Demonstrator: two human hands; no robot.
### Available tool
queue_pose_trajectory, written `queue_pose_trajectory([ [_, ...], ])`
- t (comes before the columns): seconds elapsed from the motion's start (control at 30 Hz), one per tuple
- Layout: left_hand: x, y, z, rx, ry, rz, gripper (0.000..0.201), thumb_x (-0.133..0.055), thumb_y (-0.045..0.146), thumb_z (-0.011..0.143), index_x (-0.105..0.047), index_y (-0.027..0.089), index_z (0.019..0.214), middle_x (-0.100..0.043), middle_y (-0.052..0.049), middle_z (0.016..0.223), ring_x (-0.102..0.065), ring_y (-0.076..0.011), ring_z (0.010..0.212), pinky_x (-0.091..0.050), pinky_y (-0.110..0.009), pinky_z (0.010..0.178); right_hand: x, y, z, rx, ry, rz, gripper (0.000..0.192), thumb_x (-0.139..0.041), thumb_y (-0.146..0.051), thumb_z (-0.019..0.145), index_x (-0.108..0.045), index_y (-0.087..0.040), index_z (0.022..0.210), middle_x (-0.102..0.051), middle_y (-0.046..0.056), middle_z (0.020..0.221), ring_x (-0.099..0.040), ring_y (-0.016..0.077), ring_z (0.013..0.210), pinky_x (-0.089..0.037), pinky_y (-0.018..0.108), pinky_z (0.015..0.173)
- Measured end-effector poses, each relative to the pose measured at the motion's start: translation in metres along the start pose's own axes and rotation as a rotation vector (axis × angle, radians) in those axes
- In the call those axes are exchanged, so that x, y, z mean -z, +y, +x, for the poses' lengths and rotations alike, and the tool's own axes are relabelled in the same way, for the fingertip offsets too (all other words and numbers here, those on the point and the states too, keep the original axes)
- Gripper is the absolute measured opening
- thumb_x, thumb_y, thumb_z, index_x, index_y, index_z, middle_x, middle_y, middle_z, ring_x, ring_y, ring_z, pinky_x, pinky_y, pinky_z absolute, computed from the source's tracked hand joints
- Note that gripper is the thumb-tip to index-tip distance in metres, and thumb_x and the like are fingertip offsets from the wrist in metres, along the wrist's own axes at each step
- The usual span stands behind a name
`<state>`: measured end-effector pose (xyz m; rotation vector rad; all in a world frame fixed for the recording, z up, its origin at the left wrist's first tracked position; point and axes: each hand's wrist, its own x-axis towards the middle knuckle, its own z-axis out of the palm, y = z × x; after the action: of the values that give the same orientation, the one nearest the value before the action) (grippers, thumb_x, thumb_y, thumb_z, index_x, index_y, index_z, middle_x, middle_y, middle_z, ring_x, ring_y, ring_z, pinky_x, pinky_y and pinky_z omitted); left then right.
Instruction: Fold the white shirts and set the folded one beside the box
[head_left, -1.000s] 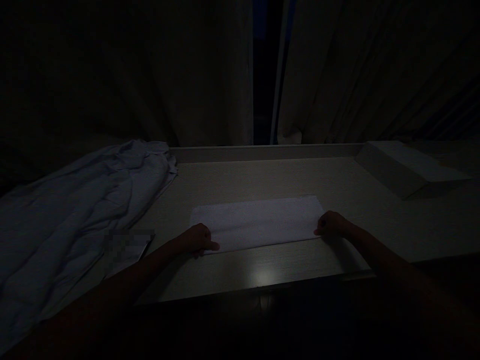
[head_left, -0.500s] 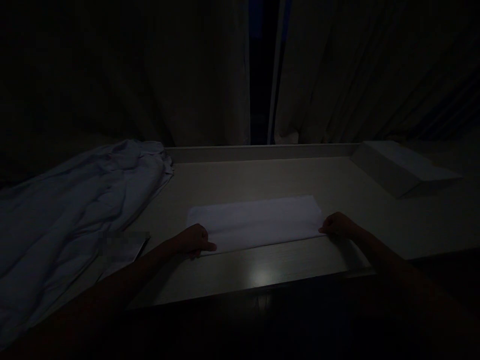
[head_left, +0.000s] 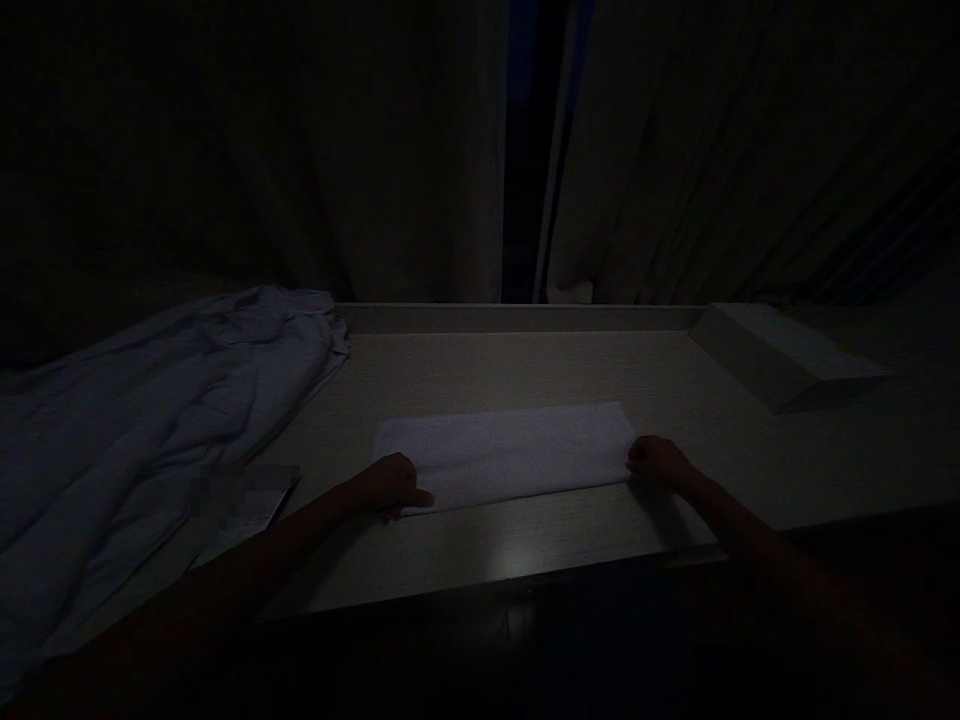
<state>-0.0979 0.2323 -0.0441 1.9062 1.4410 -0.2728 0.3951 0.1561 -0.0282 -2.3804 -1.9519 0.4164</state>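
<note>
A white cloth, perhaps a towel (head_left: 502, 455), lies flat as a long folded strip on the pale tabletop (head_left: 465, 370). My left hand (head_left: 394, 483) is closed at its near left corner, the thumb lying on top along the near edge. At the near right corner, my right hand (head_left: 658, 462) pinches the cloth between thumb and fingers. A faint crease runs lengthwise through the strip. The room is very dark, so fine detail of the fingers is lost.
A rumpled pale sheet (head_left: 172, 400) spreads over the left side. Beside my left forearm lies a flat, partly blurred object (head_left: 251, 500). A white box (head_left: 787, 355) stands at the back right. Curtains (head_left: 390, 150) hang behind the table's raised back edge (head_left: 517, 318).
My right hand has shifted slightly left and up along the cloth's right end. My left hand keeps its place on the cloth. The whole view has tilted a little.
</note>
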Motion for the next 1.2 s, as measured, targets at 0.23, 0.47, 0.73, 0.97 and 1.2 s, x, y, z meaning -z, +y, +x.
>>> queue_pose_trajectory([
  [0.23, -0.014, 0.05, -0.002, -0.186, 0.2, 0.169, 0.034, -0.059, 0.053, 0.072, -0.064, 0.019, 0.074, -0.069, -0.005, 0.079, -0.059, -0.0159, 0.068, -0.035, -0.026, 0.059, -0.028, -0.14, -0.02, 0.345, 0.115, -0.101, 0.03, -0.053, -0.04, 0.09, -0.069, -0.014, 0.093, -0.068, 0.015, 0.099, -0.059, 0.0233, 0.094, -0.04, 0.032, 0.082],
  [0.47, -0.049, 0.107, 0.028, -0.274, 0.166, 0.053, 0.035, -0.069, 0.052, 0.065, -0.065, 0.018, 0.073, -0.068, -0.005, 0.076, -0.058, -0.0152, 0.067, -0.035, -0.027, 0.057, -0.062, -0.195, -0.01, 0.424, -0.154, 0.111, 0.02, -0.069, -0.034, 0.079, -0.072, -0.02, 0.093, -0.069, 0.006, 0.094, -0.061, 0.0166, 0.084, -0.04, 0.025, 0.071],
  [0.73, -0.045, 0.099, 0.037, -0.254, 0.139, 0.022, 0.033, -0.071, 0.05, 0.063, -0.063, 0.018, 0.069, -0.067, -0.004, 0.074, -0.059, -0.0158, 0.067, -0.037, -0.027, 0.057, -0.062, -0.156, 0.004, 0.444, -0.226, 0.36, 0.032, -0.083, -0.026, 0.064, -0.072, -0.02, 0.093, -0.067, 0.0, 0.086, -0.057, 0.0103, 0.073, -0.039, 0.02, 0.064],
  [0.97, -0.04, 0.076, 0.017, -0.098, 0.011, -0.144, 0.036, -0.068, 0.051, 0.068, -0.055, 0.018, 0.07, -0.066, -0.003, 0.061, -0.059, -0.0143, 0.05, -0.04, -0.026, 0.049, -0.057, -0.114, 0.01, 0.306, -0.207, 0.349, 0.019, -0.081, -0.025, 0.063, -0.069, -0.017, 0.075, -0.069, 0.001, 0.075, -0.059, 0.0109, 0.065, -0.038, 0.021, 0.057],
  [1.2, -0.033, 0.022, 0.0, -0.014, -0.008, -0.273, 0.038, -0.066, 0.053, 0.068, -0.048, 0.02, 0.069, -0.065, -0.003, 0.055, -0.06, -0.0173, 0.043, -0.04, -0.025, 0.042, -0.047, -0.06, 0.01, 0.216, -0.191, 0.318, 0.018, -0.081, -0.029, 0.061, -0.07, -0.017, 0.068, -0.07, 0.001, 0.069, -0.062, 0.0132, 0.064, -0.039, 0.022, 0.056],
])
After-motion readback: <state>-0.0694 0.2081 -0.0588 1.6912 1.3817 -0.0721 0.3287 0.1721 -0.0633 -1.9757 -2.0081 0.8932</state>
